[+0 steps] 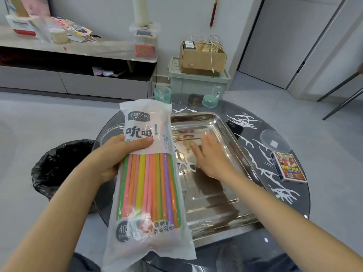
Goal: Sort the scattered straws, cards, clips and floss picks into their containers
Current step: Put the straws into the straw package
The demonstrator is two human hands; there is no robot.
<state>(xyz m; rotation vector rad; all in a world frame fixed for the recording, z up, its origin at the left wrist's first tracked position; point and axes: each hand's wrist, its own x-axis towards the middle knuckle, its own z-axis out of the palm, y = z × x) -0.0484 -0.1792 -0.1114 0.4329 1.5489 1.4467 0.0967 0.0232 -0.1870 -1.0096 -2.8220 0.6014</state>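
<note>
straw bag (149, 173) sat nearest my view, a long clear packet held upright and a little tilted, with pink, orange, yellow, green and purple straws showing through its lower part. my left hand (117, 154) gripped it round the upper part, thumb laid across the printed label on the front and fingers wrapped behind. the bag hung over the near left edge of the round glass table (275, 222).

my right hand (210, 156) was spread wide, fingers straight and palm down, over the middle of the steel tray (216, 203). it held nothing, and i could not tell whether it touched the tray floor. one paper clip (206, 223) lay in the tray by its near rim. a small white piece (184, 165) lay in the tray just left of the right wrist, too blurred for me to name.

right of the tray, the card box (287, 167) lay flat on the glass, with a clear round lid (275, 141) just beyond it. at the far edge of the table stood a teal cup (162, 94), and a teal lid (209, 100) lay apart to its right. a few more clips (179, 103) were loose on the glass between them. white marks ran across the glass, and i could not tell whether they were pattern or floss picks.

left of the table stood a black-lined bin (64, 163).
</note>
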